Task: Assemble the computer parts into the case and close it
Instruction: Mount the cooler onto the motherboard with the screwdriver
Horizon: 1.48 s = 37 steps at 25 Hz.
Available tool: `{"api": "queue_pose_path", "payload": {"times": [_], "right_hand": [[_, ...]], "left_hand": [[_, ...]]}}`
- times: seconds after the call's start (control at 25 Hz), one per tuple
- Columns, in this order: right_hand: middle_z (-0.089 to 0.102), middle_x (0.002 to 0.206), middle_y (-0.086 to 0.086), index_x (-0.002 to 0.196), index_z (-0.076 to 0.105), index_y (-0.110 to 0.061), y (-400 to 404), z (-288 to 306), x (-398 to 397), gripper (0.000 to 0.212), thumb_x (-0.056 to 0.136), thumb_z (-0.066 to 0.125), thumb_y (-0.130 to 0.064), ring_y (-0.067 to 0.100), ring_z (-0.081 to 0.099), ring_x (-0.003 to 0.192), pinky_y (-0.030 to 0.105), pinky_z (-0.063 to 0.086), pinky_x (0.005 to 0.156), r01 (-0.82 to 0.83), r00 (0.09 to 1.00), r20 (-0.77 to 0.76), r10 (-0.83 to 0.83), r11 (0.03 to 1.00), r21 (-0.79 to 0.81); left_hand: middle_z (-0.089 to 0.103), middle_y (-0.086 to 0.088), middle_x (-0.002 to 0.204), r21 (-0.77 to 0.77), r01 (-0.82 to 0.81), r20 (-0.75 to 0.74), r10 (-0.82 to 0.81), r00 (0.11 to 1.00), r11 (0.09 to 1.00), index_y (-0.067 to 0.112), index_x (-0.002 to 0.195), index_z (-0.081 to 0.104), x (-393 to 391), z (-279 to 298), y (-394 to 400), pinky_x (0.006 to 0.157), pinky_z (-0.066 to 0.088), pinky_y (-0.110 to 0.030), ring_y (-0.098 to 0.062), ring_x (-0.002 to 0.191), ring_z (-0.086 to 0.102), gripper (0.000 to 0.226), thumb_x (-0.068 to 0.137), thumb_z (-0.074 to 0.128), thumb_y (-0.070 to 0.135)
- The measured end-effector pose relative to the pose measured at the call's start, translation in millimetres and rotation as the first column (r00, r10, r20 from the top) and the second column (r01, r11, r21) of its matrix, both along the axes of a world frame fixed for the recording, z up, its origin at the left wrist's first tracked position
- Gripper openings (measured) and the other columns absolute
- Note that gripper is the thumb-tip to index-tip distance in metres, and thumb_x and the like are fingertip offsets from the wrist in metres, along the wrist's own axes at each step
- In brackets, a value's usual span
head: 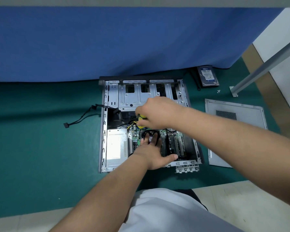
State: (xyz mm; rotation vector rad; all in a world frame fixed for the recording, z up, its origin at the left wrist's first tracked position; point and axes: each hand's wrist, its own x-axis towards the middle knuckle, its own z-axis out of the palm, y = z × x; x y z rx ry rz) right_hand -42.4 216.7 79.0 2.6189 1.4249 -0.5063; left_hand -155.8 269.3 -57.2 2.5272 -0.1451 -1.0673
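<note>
An open grey computer case [105, 124] lies flat on the green floor, with a silver power supply [116, 144] at its near left and the motherboard [174, 144] at its near right. My left hand [155, 155] rests with straight fingers on the black CPU fan [148, 132]. My right hand [156, 113] grips a yellow-and-black screwdriver [141, 120] held upright just above the fan's left edge. The drive cage [136, 96] at the far end of the case stands bare.
The case's side panel [233, 131] lies on the floor to the right. A hard drive [208, 76] and a few small screws [218, 91] sit at the far right. Black power cables [80, 120] trail out left of the case. A blue curtain hangs behind, a metal post at right.
</note>
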Motion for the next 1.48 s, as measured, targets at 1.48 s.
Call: {"api": "queue_pose_path", "payload": {"times": [1.48], "right_hand": [[0.057,0.125,0.001,0.132,0.061,-0.032,10.7,16.7,12.0,0.036,0.097,0.063,-0.025,0.028,0.06,0.11,0.037,0.05,0.078,-0.06,0.991,-0.125,0.043,0.989,-0.136]], "left_hand": [[-0.013,-0.002,0.172,-0.005,0.025,0.008,-0.025,1.0,1.0,0.023,0.165,0.005,1.8,4.8,0.7,0.126,-0.002,-0.052,-0.038,0.155,-0.018,0.109,0.083,0.024,0.092]]}}
